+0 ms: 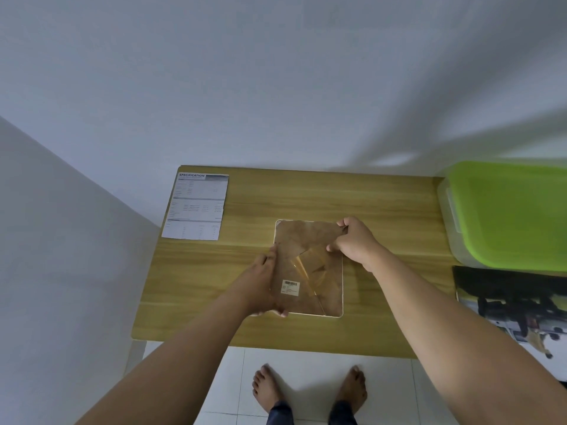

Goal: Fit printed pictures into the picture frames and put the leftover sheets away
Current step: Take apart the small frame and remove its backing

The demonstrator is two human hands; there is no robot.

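The picture frame (302, 237) lay face down near the middle of the wooden table (383, 207), with its brown backing upward and a thin pale rim showing around it. A folding stand (317, 266) lay against the backing. A white barcode label (290, 286) was stuck on the lower part.

The left hand (262, 283) gripped the frame's left edge near the lower left corner, its fingers curled round the rim and its thumb along the side. The right hand (356, 240) held the upper right corner, fingers bent over the far edge and thumb pressed on the backing. What lay under those fingertips could not be made out.

A plastic box (448, 222) with cloudy clear walls stood at the table's right end. Its bright green lid (515, 216) was closed. The contents could not be seen through the lid or the wall.

Just in front of the box, a printed picture (518, 305) lay flat, dark with lighter patches. It was partly cut off by the edge of the view, and whether more sheets lay beneath it could not be told.

A printed sheet (196, 207) headed "SPECIFICATION" lay flat at the far left corner of the table, well apart from the frame.

The person's bare feet (267, 388) stood on the white tiled floor (306, 360) below the table's near edge.
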